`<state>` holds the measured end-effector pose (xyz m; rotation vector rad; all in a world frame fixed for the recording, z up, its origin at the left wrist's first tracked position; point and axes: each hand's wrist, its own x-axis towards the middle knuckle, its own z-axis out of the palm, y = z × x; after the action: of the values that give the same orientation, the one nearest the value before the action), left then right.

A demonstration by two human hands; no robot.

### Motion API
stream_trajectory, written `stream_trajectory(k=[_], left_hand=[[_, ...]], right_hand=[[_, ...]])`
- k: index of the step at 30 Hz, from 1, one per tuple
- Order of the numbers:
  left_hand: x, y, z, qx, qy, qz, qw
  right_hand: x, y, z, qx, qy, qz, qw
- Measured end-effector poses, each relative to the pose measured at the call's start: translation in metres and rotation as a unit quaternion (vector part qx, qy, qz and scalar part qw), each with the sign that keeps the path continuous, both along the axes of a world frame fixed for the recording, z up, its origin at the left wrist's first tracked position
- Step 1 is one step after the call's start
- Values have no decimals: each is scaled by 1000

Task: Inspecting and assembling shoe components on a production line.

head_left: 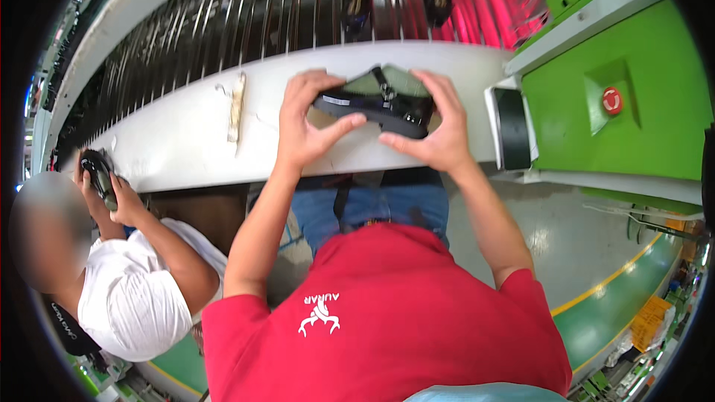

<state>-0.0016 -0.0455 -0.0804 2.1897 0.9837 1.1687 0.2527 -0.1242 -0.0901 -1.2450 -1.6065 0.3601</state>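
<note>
Over the white ledge (275, 123) I hold a glossy black shoe (372, 108) on its side, with a greenish inside and a narrow strap across its opening. My left hand (307, 120) grips one end, its thumb along the dark sole. At the other end my right hand (445, 123) has fingers over the top and thumb beneath the sole. Parts of both ends are hidden behind my fingers.
Beyond the ledge, two dark shoes (358, 0) lie on a roller conveyor (298, 11) near a red glow. A slim worn tool (237, 108) rests at left. At right are a dark flat device (512, 128) and a green machine (566, 126). A co-worker (134, 290) at left holds another shoe.
</note>
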Motion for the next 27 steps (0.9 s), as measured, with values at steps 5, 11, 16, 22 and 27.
stream_trajectory(k=[5,11,16,22,27], left_hand=[[-3,-20,-14,-188,-235,37,953],[28,-65,29,-185,-383,-109,898],[-12,-39,117,67,-355,-196,912],[-151,71,187,430,-274,278,814],[-135,138,354,491,74,476,726]], right_hand=[[-7,-13,-18,-148,322,43,934],[-52,-19,43,-140,500,258,815],[-84,-3,87,4,346,302,888],[-71,12,39,-140,290,257,911],[-61,6,1,-170,181,136,959]])
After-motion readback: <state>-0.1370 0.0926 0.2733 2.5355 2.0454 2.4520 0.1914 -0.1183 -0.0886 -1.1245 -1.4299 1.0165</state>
